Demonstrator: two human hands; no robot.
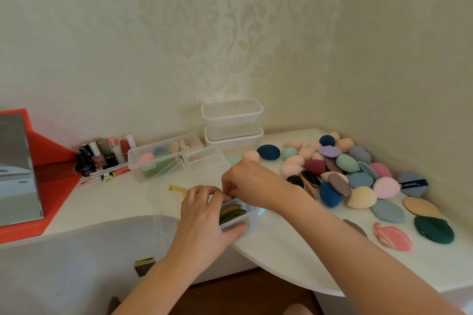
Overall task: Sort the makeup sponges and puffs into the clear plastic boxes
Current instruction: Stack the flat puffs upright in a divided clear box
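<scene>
A small clear plastic box (243,218) sits at the table's front edge with yellow and green puffs (231,212) standing in it. My left hand (204,215) grips the box, thumb along its near wall and fingers over its far left rim. My right hand (249,181) reaches over the box's far end, fingers curled down at the rim; what they pinch is hidden. A heap of egg-shaped sponges and flat puffs (353,174) in pink, blue, green and beige covers the table's right side.
A long clear box (158,158) with sponges stands behind, two stacked lidded boxes (233,123) by the wall, a clear lid (204,158) between. Nail polish bottles (99,156) and a red box (48,181) with a mirror fill the left. A yellow strip (178,189) lies nearby.
</scene>
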